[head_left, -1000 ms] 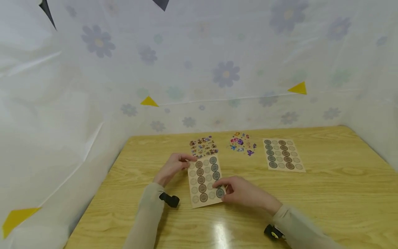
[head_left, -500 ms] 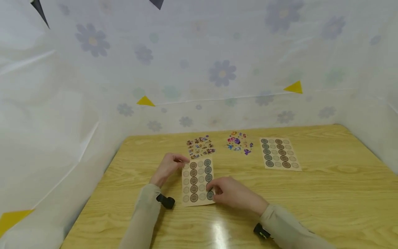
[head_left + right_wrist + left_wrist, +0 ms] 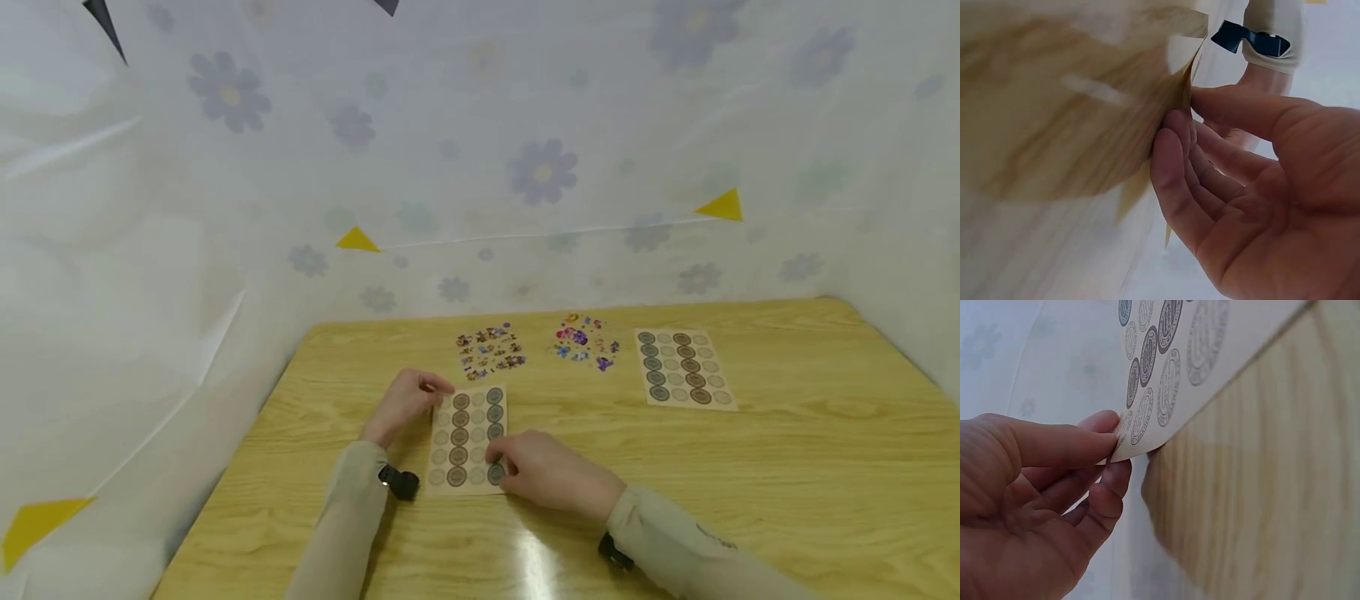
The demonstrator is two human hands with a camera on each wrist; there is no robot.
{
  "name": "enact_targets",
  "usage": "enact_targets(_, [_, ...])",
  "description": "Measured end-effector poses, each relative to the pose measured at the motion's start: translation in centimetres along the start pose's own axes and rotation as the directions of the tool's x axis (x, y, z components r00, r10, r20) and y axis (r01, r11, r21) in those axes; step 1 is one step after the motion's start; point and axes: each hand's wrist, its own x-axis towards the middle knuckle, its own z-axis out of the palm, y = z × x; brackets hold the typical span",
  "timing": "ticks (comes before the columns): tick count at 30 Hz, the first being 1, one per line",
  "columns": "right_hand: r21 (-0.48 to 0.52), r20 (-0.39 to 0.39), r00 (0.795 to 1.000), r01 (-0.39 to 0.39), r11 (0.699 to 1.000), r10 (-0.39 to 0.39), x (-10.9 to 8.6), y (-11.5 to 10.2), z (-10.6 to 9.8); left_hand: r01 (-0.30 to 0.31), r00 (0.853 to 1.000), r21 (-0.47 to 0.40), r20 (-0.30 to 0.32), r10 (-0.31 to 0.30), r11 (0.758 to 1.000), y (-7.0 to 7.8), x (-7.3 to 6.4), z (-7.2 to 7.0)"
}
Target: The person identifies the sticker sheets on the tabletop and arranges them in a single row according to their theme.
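A tan sticker sheet (image 3: 468, 446) printed with rows of round seals in brown, dark teal and pale outline lies between my two hands. My left hand (image 3: 399, 408) pinches its upper left corner; in the left wrist view, thumb and fingers (image 3: 1100, 449) meet on that corner, which is lifted off the wood. My right hand (image 3: 555, 473) pinches the right edge near the bottom, with fingertips over the dark seals. In the right wrist view the sheet appears edge-on, thumb (image 3: 1229, 106) on one side and curled fingers on the other.
Behind the held sheet lie a cluster of small brown-toned stickers (image 3: 491, 350) and a cluster of pink, purple and blue stickers (image 3: 576, 337). A second tan seal sheet (image 3: 684, 368) lies at the back right. Flowered white sheeting (image 3: 480, 167) surrounds the wooden table (image 3: 795, 467).
Both hands have shifted the sticker sheet a little left, and it has turned from tilted to nearly straight. My right hand moved left with it, keeping its grip.
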Motion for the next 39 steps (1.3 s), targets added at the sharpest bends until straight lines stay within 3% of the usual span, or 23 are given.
enact_targets(6, [-0.002, 0.023, 1.0, 0.02, 1.0, -0.02, 0.3, -0.3, -0.1, 0.013, 1.0, 0.062, 0.021, -0.015, 0.998, 0.0, -0.2, -0.5])
enact_targets(16, [-0.001, 0.036, 0.999, -0.001, 1.0, 0.001, 0.7, -0.7, 0.2, -0.101, 0.989, 0.174, 0.124, 0.08, 0.98, -0.4, -0.4, -1.2])
enact_targets(28, [0.014, 0.036, 0.999, -0.023, 1.0, 0.022, 0.5, -1.1, 0.4, -0.123, 0.984, 0.136, 0.149, 0.102, 0.983, -0.9, -0.2, -1.4])
enact_targets(39, [0.038, 0.065, 0.998, -0.004, 0.999, 0.002, 0.6, -1.2, 0.0, -0.098, 0.987, 0.136, 0.138, 0.079, 0.986, -0.9, -0.4, -1.4])
